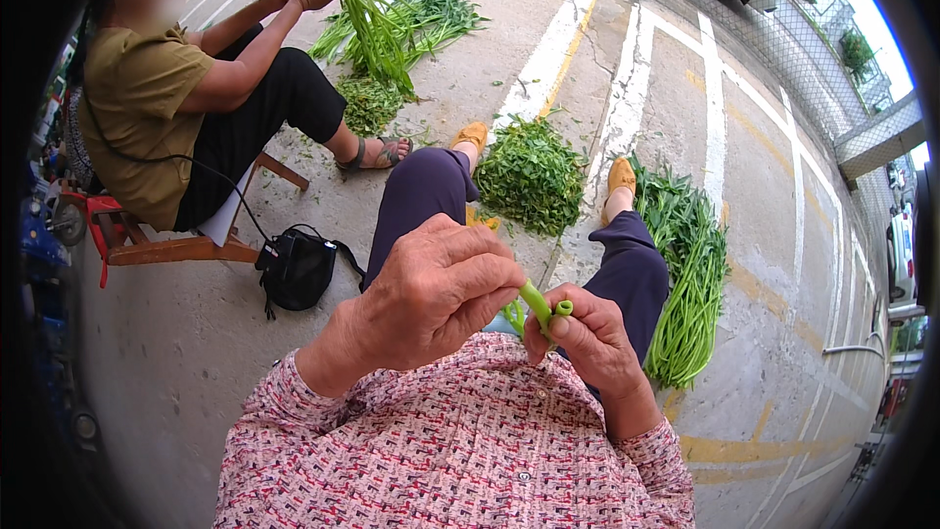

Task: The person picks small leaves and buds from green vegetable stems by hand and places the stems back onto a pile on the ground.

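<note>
Seen from the stem point(536, 305), a leaf pile point(532, 176) at 12 o'clock looks like finished work, while a stalk bundle point(682, 279) near 3 o'clock, leaves on, seems left to do. The left hand point(426, 296), wrist at 8 o'clock, arches palm-down and pinches the stem's upper end; the right hand point(592, 338), wrist at 5 o'clock, holds the lower part narrowly, thumb uppermost.
</note>
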`<action>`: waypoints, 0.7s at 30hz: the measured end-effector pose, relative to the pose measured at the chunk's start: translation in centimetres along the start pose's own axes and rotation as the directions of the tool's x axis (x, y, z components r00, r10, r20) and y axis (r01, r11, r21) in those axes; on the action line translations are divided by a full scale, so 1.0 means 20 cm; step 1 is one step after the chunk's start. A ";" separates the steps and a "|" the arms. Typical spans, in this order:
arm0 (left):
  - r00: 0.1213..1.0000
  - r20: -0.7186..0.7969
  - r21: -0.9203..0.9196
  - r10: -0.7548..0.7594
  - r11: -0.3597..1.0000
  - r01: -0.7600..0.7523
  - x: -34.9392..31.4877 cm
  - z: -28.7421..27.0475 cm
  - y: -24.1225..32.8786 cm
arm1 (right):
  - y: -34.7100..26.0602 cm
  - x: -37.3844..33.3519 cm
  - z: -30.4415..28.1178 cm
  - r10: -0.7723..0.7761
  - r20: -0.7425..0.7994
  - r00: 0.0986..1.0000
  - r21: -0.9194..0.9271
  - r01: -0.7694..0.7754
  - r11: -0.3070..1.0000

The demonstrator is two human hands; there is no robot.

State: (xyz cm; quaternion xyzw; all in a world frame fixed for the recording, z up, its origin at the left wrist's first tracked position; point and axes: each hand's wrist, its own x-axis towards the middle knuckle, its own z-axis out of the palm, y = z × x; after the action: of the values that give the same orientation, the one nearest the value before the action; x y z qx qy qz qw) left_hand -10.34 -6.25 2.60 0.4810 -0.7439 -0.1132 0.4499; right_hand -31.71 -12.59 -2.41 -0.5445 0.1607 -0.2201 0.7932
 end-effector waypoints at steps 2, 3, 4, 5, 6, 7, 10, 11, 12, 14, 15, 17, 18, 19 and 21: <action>0.999 0.008 0.010 0.035 0.999 -0.035 0.00 -0.01 -0.01 | -0.01 0.00 0.00 0.014 0.006 1.000 0.002 -0.014 1.000; 0.998 0.013 0.014 0.053 0.998 -0.054 0.00 -0.01 -0.02 | -0.01 0.00 0.01 0.019 0.003 1.000 -0.004 -0.019 1.000; 0.999 0.024 0.010 0.048 0.999 -0.048 0.01 -0.01 -0.02 | -0.01 0.00 0.01 0.025 0.000 1.000 -0.009 -0.025 1.000; 0.998 0.036 0.005 0.043 0.999 -0.043 0.01 -0.02 -0.02 | -0.01 0.00 0.01 0.030 -0.003 1.000 -0.014 -0.030 0.999; 0.998 0.047 0.001 0.037 0.999 -0.037 0.01 -0.02 -0.01 | -0.01 0.00 0.01 0.027 -0.002 1.000 -0.017 -0.027 0.999; 0.998 0.044 0.010 0.039 0.999 -0.039 0.01 -0.02 -0.01 | -0.01 0.00 0.01 0.024 -0.001 1.000 -0.020 -0.024 1.000; 0.997 0.030 0.064 0.076 0.995 -0.078 0.01 -0.01 -0.02 | -0.01 0.00 0.01 0.028 -0.002 1.000 -0.036 -0.028 0.999; 0.994 0.022 0.099 0.112 0.989 -0.113 0.01 0.00 -0.02 | -0.01 0.00 0.01 0.032 -0.004 0.999 -0.043 -0.032 0.999; 0.989 0.017 0.135 0.145 0.980 -0.146 0.01 0.01 -0.03 | -0.01 0.01 0.01 0.028 -0.014 1.000 -0.055 -0.029 0.998; 0.980 -0.001 0.192 0.198 0.962 -0.194 0.01 0.02 -0.05 | -0.02 0.01 0.03 0.020 -0.033 0.999 -0.081 -0.023 0.996; 0.975 -0.008 0.222 0.224 0.951 -0.217 0.01 0.03 -0.06 | -0.02 0.01 0.03 0.021 -0.042 0.999 -0.086 -0.024 0.996; 0.978 0.004 0.305 0.210 0.931 -0.201 0.00 0.01 -0.10 | -0.03 0.02 0.04 0.022 -0.060 0.998 -0.095 -0.028 0.995; 0.979 0.005 0.340 0.205 0.920 -0.195 0.00 0.00 -0.13 | -0.03 0.01 0.04 0.028 -0.060 0.998 -0.107 -0.034 0.994; 0.989 -0.040 0.349 0.142 0.929 -0.119 0.02 -0.04 -0.17 | -0.04 -0.01 0.03 0.032 -0.059 0.998 -0.117 -0.038 0.992; 0.975 -0.211 0.420 0.071 0.907 0.025 0.03 -0.06 -0.26 | -0.04 -0.02 0.03 0.029 -0.063 0.998 -0.075 -0.034 0.997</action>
State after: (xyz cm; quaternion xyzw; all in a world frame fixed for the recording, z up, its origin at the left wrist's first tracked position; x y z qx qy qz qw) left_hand -6.30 -9.11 0.61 0.5671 -0.7017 0.1090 0.4173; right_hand -31.95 -12.19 -1.53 -0.5646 0.2019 -0.2181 0.7700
